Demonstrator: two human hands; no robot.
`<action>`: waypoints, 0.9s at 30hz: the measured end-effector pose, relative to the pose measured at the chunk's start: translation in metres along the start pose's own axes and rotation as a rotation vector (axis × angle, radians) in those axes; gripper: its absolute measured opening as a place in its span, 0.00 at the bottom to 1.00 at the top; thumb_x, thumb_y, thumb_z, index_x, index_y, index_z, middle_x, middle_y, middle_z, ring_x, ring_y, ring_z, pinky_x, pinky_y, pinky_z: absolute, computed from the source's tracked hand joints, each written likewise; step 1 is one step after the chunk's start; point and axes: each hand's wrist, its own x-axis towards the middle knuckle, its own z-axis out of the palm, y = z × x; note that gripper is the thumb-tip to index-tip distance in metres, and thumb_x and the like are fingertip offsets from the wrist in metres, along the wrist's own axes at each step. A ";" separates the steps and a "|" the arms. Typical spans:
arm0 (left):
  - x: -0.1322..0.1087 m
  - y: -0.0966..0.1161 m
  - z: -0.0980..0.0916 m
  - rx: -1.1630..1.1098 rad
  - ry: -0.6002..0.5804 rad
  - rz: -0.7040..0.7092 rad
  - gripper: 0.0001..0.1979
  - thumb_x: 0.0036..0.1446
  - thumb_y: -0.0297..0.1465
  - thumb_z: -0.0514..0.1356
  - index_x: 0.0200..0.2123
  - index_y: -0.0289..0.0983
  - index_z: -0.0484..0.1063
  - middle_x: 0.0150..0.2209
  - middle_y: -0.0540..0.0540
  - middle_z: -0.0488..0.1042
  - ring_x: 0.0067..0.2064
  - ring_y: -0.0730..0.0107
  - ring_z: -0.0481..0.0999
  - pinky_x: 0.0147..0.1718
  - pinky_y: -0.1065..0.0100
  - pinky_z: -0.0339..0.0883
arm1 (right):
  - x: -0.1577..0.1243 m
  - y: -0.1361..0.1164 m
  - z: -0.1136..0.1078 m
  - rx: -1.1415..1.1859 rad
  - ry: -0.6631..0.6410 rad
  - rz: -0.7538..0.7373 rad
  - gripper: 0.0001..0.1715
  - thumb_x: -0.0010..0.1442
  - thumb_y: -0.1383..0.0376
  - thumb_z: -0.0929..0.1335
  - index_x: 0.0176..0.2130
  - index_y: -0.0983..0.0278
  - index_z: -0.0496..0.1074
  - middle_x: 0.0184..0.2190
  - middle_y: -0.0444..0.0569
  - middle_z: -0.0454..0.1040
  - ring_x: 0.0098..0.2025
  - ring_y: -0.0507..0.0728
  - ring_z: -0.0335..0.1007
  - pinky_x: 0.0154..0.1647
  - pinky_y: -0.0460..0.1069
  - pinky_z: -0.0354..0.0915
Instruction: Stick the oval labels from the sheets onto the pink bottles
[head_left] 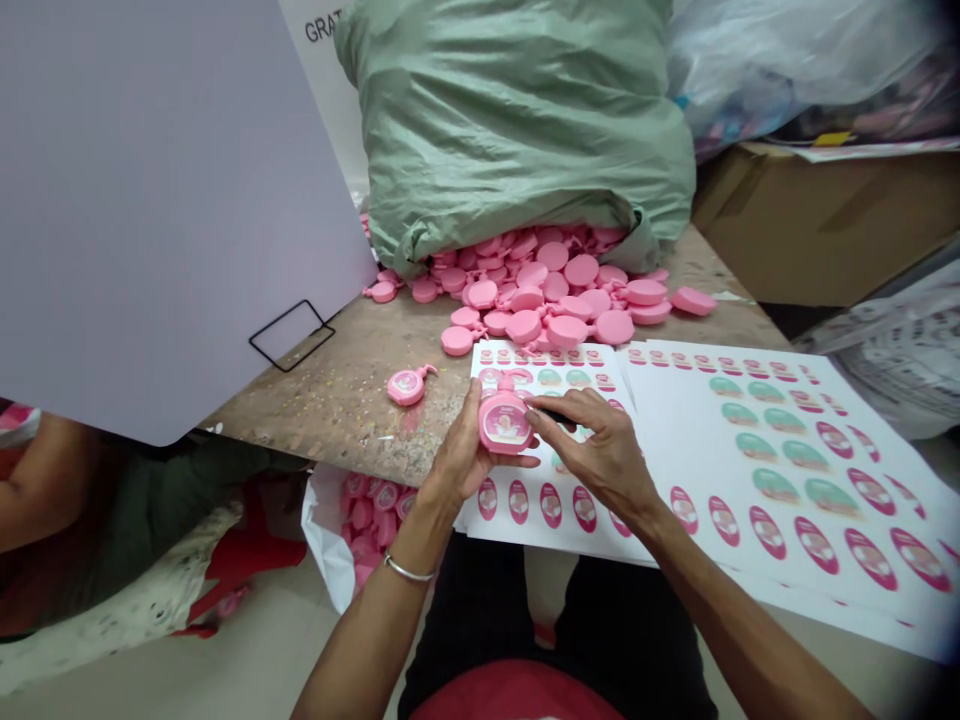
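Note:
My left hand (461, 452) is closed around a small pink toy bottle (504, 425) with a pump-shaped top, its round label facing up. The fingers of my right hand (604, 440) pinch a thin dark tool (555, 417), whose exact kind I cannot make out. Those fingertips reach the bottle's right edge. Beneath both hands lie printed sticker sheets (667, 450) with pink ovals and green shapes. Left of them, a labelled pink toy bottle (406, 387) rests on the worn wooden table (352, 400).
A green sack (517, 110) spills a pile of pink pieces (555, 290) at the back. Below the table's left edge, a white bag (322, 540) holds more. A large pale panel (150, 200) stands left, near another person's arm (52, 480). A cardboard box (825, 225) is at right.

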 end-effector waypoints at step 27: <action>-0.001 0.005 0.004 0.002 0.019 -0.033 0.32 0.60 0.52 0.48 0.51 0.32 0.70 0.39 0.36 0.78 0.31 0.59 0.79 0.27 0.58 0.76 | 0.003 -0.002 -0.002 -0.028 0.016 -0.043 0.10 0.60 0.60 0.68 0.39 0.59 0.78 0.29 0.46 0.77 0.31 0.55 0.67 0.38 0.54 0.63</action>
